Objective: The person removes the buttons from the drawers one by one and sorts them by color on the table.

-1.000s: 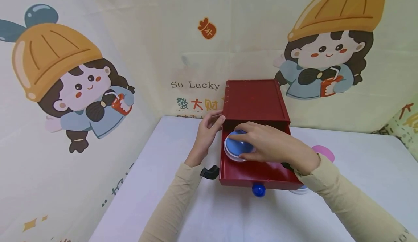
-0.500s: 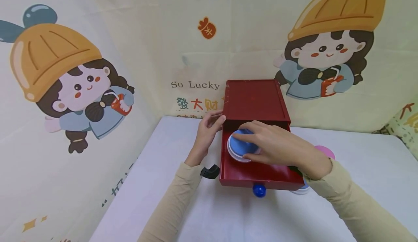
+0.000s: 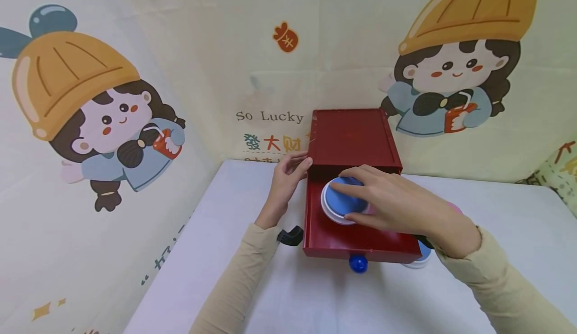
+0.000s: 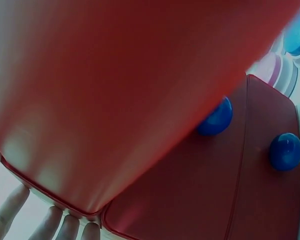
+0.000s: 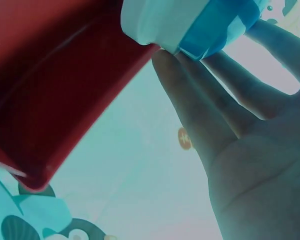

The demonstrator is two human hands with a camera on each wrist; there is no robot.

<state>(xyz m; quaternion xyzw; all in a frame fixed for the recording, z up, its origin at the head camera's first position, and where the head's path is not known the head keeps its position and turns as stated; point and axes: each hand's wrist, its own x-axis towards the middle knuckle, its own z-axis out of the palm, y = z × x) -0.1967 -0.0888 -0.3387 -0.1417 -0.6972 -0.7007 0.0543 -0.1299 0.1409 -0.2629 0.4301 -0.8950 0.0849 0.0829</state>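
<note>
A dark red drawer cabinet (image 3: 353, 136) stands against the back wall, with its top drawer (image 3: 356, 241) pulled out by a blue knob (image 3: 358, 264). My right hand (image 3: 383, 196) holds a round white container with a blue lid (image 3: 341, 197) over the drawer, thumb and fingers around its sides. In the right wrist view the container (image 5: 165, 22) overlaps the drawer's rim. My left hand (image 3: 288, 179) rests against the cabinet's left side near the front edge. Its fingers (image 4: 46, 222) lie along the red side in the left wrist view.
To the right of the drawer, partly hidden, another blue-lidded white container (image 3: 421, 256) sits on the white table (image 3: 342, 304). A pink lid (image 3: 454, 207) shows behind my right wrist. Below the open drawer are shut drawer fronts with blue knobs (image 4: 286, 151).
My right hand has shifted a little to the right with the blue-lidded container. The left hand, the cabinet and the open drawer have stayed in place.
</note>
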